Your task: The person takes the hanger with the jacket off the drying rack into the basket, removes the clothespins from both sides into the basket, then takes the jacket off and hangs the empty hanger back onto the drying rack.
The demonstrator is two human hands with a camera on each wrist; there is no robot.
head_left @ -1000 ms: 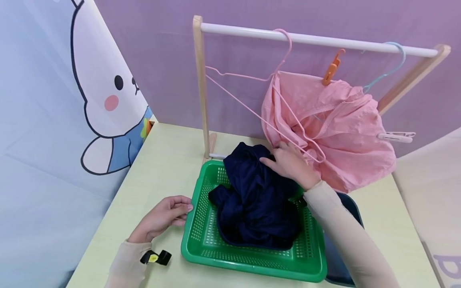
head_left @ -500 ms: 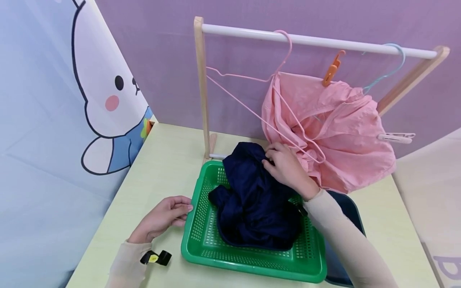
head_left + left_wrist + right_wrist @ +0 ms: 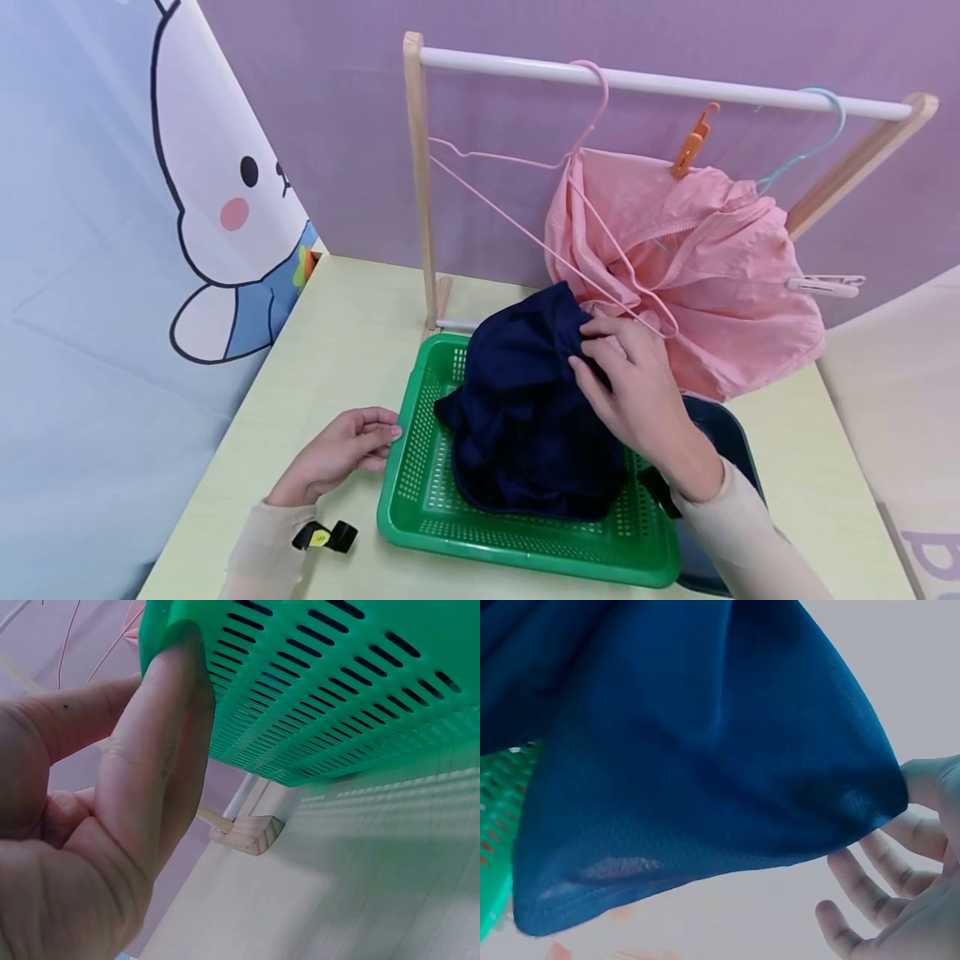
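A dark navy garment [image 3: 525,417] lies bunched in a green perforated basket [image 3: 525,560]. My right hand [image 3: 637,392] pinches an edge of it near the basket's far right side and lifts that part. In the right wrist view, thumb and forefinger hold a corner of the navy cloth [image 3: 705,765] stretched out, while the other fingers spread below. At the basket's left side, my left hand [image 3: 348,450] grips the rim. The left wrist view shows the fingers [image 3: 142,757] at the green rim, above the slotted wall [image 3: 315,682].
Behind the basket stands a rack with a white rail [image 3: 510,67] and wooden posts. A pink hanger [image 3: 495,158], a blue hanger [image 3: 806,154], an orange clip [image 3: 692,146] and a pink cloth bag [image 3: 720,317] hang there. A dark bin [image 3: 723,433] is partly hidden behind the right arm.
My right hand has moved right and toward me, raising and spreading the navy garment's upper edge. My left hand and the basket have stayed in place.
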